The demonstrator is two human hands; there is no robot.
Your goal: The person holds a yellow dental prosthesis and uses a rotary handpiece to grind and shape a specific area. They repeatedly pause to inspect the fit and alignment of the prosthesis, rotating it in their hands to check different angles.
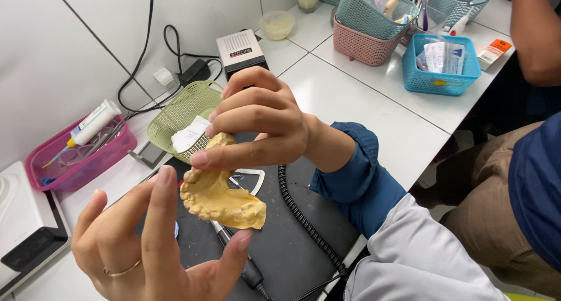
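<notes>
Both hands lift the yellow plaster dental cast [219,199] for inspection: left hand [149,242] pinches its edges, right hand [257,125] pinches its top.

The left hand [146,242] is cut off at the wrist by the bottom edge. Below the yellow dental cast [219,199], the handpiece [242,260] is partly hidden by cast and thumb. Right of the cast, a second person's arm [534,32] runs out past the top edge. Contents of the teal basket [374,9], above and right of the cast, are too small to identify.
</notes>
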